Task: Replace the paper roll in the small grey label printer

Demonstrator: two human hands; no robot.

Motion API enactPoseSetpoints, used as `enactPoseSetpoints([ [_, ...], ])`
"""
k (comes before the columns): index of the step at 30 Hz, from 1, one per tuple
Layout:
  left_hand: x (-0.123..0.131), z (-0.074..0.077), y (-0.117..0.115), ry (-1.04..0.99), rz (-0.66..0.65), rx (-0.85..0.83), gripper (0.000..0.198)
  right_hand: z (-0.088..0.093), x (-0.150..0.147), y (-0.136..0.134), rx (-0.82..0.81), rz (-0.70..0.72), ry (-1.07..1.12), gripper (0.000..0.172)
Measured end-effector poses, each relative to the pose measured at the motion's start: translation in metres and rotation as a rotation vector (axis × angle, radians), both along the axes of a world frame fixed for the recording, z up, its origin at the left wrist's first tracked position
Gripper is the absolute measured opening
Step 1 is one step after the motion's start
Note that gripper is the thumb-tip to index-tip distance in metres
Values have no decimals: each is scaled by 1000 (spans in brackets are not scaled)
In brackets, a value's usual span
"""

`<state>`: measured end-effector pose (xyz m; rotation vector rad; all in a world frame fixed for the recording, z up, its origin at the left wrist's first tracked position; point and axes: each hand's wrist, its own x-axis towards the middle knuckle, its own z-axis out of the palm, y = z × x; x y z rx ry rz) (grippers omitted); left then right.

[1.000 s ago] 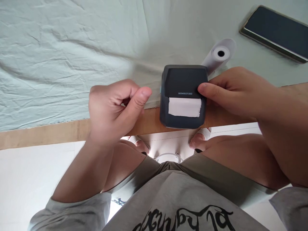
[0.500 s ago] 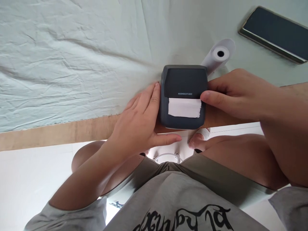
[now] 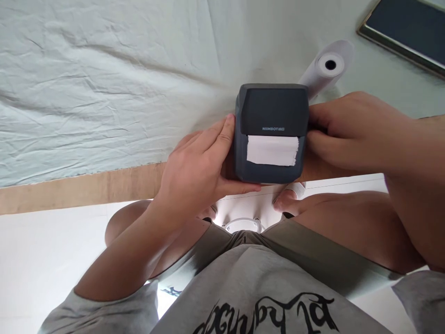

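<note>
A dark label printer (image 3: 274,109), marked NIIMBOT, is between my two hands near the table's front edge. A torn strip of white paper (image 3: 273,150) sticks out of its slot. My left hand (image 3: 198,160) holds the printer's left side, fingers along the wall and thumb under the front edge. On the right side, my right hand (image 3: 344,127) grips it with the thumb and bent fingers; the fingertips are partly hidden behind the printer. Just behind the printer's right back corner lies a white paper roll (image 3: 325,67) with a dark hole in its core.
A smartphone (image 3: 410,35) with a dark screen lies at the back right. A pale, wrinkled cloth (image 3: 114,88) covers the table, leaving a wooden front edge (image 3: 86,188) bare. My legs are below that edge.
The printer looks slightly larger and has shifted up and right in view. My left thumb has drawn in against its front edge, and my right thumb has slid off its top onto the side.
</note>
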<state>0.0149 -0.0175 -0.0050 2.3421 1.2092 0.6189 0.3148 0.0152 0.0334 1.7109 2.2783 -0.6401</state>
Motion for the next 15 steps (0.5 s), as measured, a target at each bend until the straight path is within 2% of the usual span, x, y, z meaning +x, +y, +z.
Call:
enactPoseSetpoints([
  [4,1,-2,0,10,20,67,104,-1,-1,0,79,47,4,15],
  [9,3,-5,1,36,-9,133,105,0,-7,-2,97,20,-30,16],
  [12,2,-3,2,64,10,94,105,3,-12,-3,80,4,-13,17],
  [15,0,5,2,38,-13,-6,100,10,-13,-6,14,-88,-28,18],
])
